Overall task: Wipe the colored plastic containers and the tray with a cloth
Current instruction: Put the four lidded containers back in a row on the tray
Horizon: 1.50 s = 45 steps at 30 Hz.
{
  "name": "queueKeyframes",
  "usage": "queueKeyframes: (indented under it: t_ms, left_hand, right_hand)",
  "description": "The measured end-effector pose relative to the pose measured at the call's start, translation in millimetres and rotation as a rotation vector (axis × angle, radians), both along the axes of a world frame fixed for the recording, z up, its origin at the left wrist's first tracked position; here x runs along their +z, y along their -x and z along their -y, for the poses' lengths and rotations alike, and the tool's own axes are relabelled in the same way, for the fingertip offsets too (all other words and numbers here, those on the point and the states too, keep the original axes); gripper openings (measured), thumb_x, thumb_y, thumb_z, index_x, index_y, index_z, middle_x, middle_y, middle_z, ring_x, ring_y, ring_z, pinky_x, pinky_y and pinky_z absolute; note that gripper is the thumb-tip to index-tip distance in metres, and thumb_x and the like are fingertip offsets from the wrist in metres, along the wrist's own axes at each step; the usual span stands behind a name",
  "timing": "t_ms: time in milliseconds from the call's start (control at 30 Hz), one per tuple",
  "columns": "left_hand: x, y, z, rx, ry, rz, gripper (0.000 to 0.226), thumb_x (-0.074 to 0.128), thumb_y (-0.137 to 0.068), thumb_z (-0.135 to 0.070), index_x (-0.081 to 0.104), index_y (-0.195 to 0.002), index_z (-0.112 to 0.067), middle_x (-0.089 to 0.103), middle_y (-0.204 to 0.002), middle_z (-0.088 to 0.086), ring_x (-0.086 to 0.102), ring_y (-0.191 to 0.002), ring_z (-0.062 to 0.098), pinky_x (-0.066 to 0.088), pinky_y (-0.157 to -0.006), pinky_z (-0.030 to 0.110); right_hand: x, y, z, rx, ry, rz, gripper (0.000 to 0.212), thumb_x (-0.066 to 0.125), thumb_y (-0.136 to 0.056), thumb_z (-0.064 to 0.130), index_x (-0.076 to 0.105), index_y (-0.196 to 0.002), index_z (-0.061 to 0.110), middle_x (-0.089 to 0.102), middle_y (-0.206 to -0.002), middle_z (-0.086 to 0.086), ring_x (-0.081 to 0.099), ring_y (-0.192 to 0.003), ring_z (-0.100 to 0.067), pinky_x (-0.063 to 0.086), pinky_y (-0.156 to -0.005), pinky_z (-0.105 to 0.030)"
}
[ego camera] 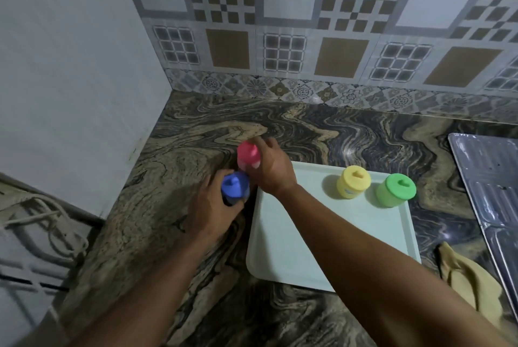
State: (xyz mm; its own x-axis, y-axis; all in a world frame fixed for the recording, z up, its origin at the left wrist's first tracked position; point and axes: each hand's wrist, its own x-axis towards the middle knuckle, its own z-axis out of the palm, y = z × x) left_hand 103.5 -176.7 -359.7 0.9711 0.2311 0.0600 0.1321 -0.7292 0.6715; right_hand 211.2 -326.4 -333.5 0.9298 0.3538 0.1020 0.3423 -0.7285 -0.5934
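Note:
My left hand (211, 206) grips a blue lidded container (235, 184) on the marbled counter, just left of the pale tray (322, 248). Behind it, my right hand (270, 168) holds a red container (248, 153), fingers curled round its side. A yellow container (352, 181) and a green container (394, 190) stand upright on the tray's far right part. A tan cloth (471, 279) lies crumpled on the counter to the right of the tray, touched by neither hand.
A ribbed metal drainboard (493, 192) runs along the right edge. Patterned tiles form the back wall, and a plain wall closes the left side. The counter's left edge drops to a rack with rope (36, 217).

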Motion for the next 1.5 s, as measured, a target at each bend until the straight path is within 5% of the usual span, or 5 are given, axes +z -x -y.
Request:
queueKeyframes:
  t_ms: [467, 800, 1067, 1233, 1500]
  left_hand:
    - [18.3, -55.7, 64.0, -0.165, 0.020, 0.030, 0.061, 0.088, -0.077, -0.024, 0.065, -0.133, -0.021, 0.066, -0.130, 0.002, 0.065, -0.114, 0.029, 0.034, -0.077, 0.024]
    - [9.9, -60.3, 69.4, -0.195, -0.027, -0.055, 0.085, 0.091, -0.075, -0.028, 0.050, -0.149, -0.027, 0.055, -0.143, 0.008, 0.062, -0.120, 0.037, 0.047, -0.084, 0.035]
    - [-11.1, -9.8, 50.7, -0.108, 0.014, -0.062, 0.079, 0.091, -0.075, -0.028, 0.053, -0.145, -0.022, 0.056, -0.133, 0.009, 0.065, -0.116, 0.023, 0.055, -0.099, 0.041]
    - [-24.8, 34.3, 40.6, -0.046, -0.011, -0.182, 0.067, 0.089, -0.079, -0.033, 0.059, -0.137, -0.018, 0.064, -0.110, 0.004, 0.068, -0.094, 0.029, 0.058, -0.082, 0.043]
    - [-30.1, 59.1, 45.7, 0.033, 0.139, -0.384, 0.025, 0.085, -0.086, -0.015, 0.068, -0.104, -0.020, 0.071, -0.084, -0.002, 0.070, -0.071, 0.017, 0.059, -0.072, 0.038]
  right_hand:
    - [-14.5, 43.0, 121.1, -0.358, 0.087, 0.032, 0.058, 0.079, -0.081, 0.038, 0.055, -0.132, 0.022, 0.060, -0.116, -0.008, 0.064, -0.091, -0.039, 0.055, -0.065, -0.043]
    - [-11.8, 58.5, 133.5, -0.303, 0.094, 0.072, 0.068, 0.080, -0.081, 0.037, 0.052, -0.142, 0.026, 0.059, -0.129, -0.005, 0.066, -0.097, -0.034, 0.056, -0.063, -0.041]
    - [-17.9, 133.2, 195.3, -0.462, 0.033, 0.147, 0.023, 0.075, -0.088, 0.037, 0.064, -0.105, 0.025, 0.064, -0.100, 0.007, 0.063, -0.061, -0.015, 0.052, -0.058, -0.035]
    - [-36.2, 159.1, 271.2, -0.713, 0.090, -0.006, 0.025, 0.074, -0.090, 0.029, 0.067, -0.111, 0.017, 0.068, -0.102, -0.005, 0.067, -0.085, -0.027, 0.052, -0.074, -0.036]
    - [-52.2, 165.7, 301.1, -0.690, 0.213, -0.239, 0.031, 0.071, -0.085, 0.010, 0.068, -0.116, 0.007, 0.066, -0.111, -0.018, 0.065, -0.103, -0.039, 0.053, -0.086, -0.043]
